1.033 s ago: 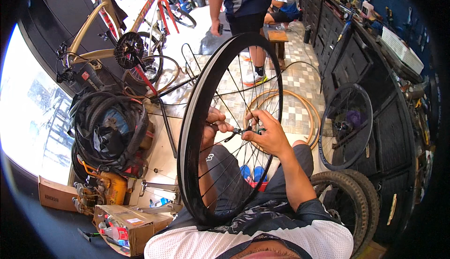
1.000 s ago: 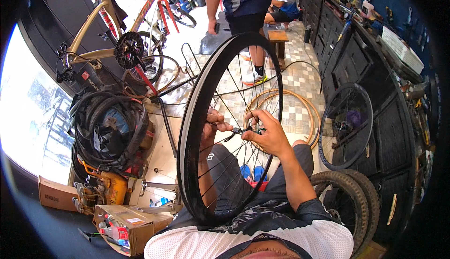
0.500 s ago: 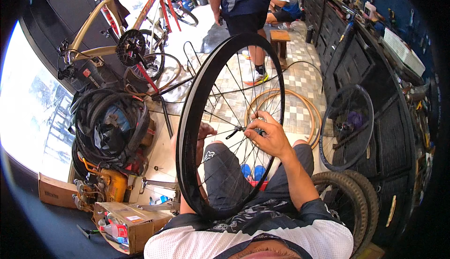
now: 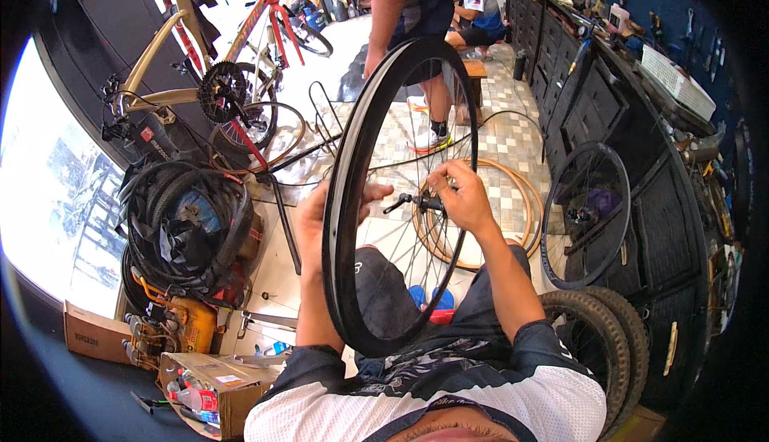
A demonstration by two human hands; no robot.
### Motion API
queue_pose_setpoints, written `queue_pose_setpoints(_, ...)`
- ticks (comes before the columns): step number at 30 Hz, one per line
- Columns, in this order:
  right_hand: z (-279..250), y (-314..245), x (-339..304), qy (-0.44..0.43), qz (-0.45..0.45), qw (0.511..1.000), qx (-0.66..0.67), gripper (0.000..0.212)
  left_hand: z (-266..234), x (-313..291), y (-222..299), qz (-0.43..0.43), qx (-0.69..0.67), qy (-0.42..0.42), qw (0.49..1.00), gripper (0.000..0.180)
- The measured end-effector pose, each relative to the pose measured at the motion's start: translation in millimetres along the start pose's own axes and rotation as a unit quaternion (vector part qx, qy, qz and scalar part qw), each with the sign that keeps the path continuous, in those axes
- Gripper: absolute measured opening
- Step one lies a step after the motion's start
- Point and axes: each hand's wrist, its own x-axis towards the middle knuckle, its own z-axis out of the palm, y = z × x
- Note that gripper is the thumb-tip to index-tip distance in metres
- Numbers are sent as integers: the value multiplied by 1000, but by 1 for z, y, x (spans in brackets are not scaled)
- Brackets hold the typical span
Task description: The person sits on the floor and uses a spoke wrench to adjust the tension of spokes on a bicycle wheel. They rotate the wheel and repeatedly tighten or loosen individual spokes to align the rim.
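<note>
A black bicycle wheel [image 4: 346,202] with a deep rim stands upright before me, turned nearly edge-on, its lower part close to my lap. A small black lever [image 4: 398,203] sticks out from its hub [image 4: 430,202]. My left hand [image 4: 315,211] is at the left side of the rim, which hides part of it; its fingers are stretched out toward the lever and look open, apart from it. Just above the hub, my right hand [image 4: 463,194] is closed in a pinch by the spokes. What lies between its fingertips is too small to make out.
Two tan tyres [image 4: 525,226] lie on the tiled floor beyond. Another wheel [image 4: 587,214] leans on black drawers [image 4: 597,114] at right, above knobbly tyres [image 4: 617,338]. Left are a bike frame [image 4: 152,50], bundled tyres [image 4: 148,218] and a carton [image 4: 232,398]. Another person [image 4: 404,10] stands ahead.
The wheel has shifted right and up slightly and turned more edge-on. My left hand has risen beside the rim. My right hand has moved a little up and right, fingers more curled.
</note>
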Motion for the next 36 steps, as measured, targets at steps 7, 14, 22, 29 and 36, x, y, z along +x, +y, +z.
queue_pose_setpoints(7, -10, -1, 20, 13, 72, 993, 94, 39, 33, 82, -10, -5, -74, 46, 996, 30)
queue_pose_setpoints(14, -11, 12, 18, 7, 99, 992, 81, 42, 43, 100, -39, -34, -38, 18, 999, 28)
queue_pose_setpoints(22, -12, 21, 38, -26, 126, 987, 99, 46, 13, 151, -87, -76, -48, 23, 996, 33)
queue_pose_setpoints(29, -3, 28, 3, -96, 186, 977, 32, 51, 31, 125, -90, -177, 18, 46, 983, 46)
queue_pose_setpoints(36, -1, 27, -2, -102, 199, 975, 17, 58, 19, 107, -102, -98, -97, 14, 990, 49)
